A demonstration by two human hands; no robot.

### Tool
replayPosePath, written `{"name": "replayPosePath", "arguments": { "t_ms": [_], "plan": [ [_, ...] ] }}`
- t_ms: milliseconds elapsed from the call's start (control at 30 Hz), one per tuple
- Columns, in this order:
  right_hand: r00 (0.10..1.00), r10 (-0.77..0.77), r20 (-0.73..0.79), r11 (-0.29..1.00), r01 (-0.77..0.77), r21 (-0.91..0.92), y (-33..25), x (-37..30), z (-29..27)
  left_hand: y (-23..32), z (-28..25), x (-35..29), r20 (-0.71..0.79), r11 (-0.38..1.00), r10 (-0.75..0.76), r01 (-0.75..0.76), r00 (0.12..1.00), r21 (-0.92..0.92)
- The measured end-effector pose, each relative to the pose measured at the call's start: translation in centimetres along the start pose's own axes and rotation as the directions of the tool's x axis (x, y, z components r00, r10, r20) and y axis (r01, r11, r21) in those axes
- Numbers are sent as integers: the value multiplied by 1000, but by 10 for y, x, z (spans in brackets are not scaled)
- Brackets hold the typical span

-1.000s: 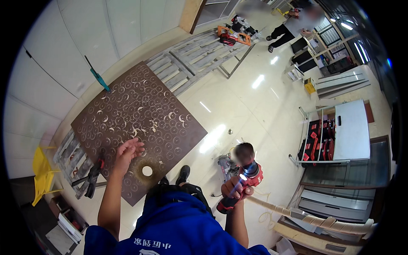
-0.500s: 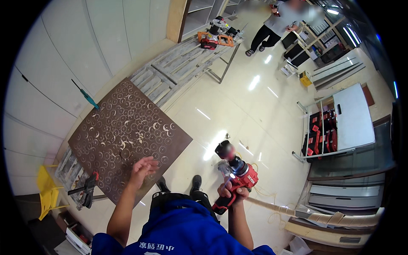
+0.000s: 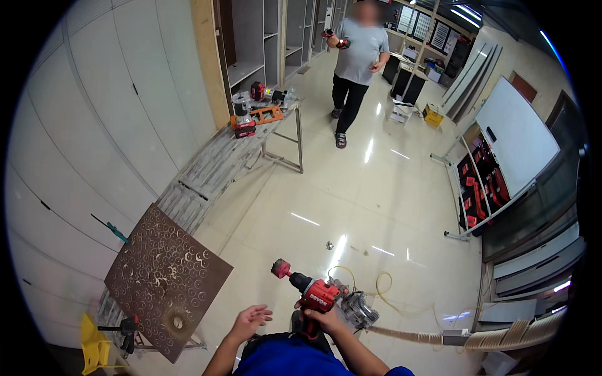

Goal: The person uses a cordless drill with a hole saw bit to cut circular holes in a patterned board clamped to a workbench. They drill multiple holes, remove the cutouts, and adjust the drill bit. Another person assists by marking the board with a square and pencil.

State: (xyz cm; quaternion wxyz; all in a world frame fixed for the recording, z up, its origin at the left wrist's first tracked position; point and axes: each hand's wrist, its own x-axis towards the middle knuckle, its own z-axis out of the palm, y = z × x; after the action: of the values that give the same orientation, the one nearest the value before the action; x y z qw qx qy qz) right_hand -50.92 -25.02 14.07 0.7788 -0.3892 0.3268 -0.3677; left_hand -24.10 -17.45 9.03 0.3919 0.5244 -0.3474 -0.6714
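Note:
My right hand (image 3: 321,318) grips the handle of a red and black cordless drill (image 3: 311,289) with a red hole-saw bit pointing left and up. My left hand (image 3: 249,321) hovers empty with its fingers spread, just left of the drill and right of a brown board (image 3: 164,273). That board is covered with many round cut marks, has one round hole near its lower edge, and rests tilted on a low bench.
A person (image 3: 355,57) stands at the far end holding a red tool. A long metal workbench (image 3: 221,160) with red tools runs along the left wall. A tool rack (image 3: 481,183) stands at the right. A yellow cord (image 3: 376,289) and a circular saw (image 3: 356,307) lie on the floor.
The view has tilted up from the board toward the room. My left hand has come off the board. The drill has lifted and now points left.

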Motion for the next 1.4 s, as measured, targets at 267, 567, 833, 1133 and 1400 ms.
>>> {"name": "replayPosePath", "arguments": {
  "t_ms": [267,567,833,1133,1400],
  "plan": [
    [992,-109,66,968,121,-218,-6,-2,-33,-8,51,14,112,988,-103,89,988,126],
    [989,-62,136,974,90,-209,14,8,-44,-85,19,4,-88,961,-35,57,996,270],
    [982,-8,190,939,73,-335,12,28,-30,-305,-100,-96,-466,750,-492,630,735,201],
    [990,35,138,933,18,-360,22,42,-4,-361,-97,-184,-443,690,-711,664,547,-288],
    [961,-172,216,618,276,-737,6,88,64,-256,-118,-128,-423,966,-253,250,870,-63]
  ]
}}
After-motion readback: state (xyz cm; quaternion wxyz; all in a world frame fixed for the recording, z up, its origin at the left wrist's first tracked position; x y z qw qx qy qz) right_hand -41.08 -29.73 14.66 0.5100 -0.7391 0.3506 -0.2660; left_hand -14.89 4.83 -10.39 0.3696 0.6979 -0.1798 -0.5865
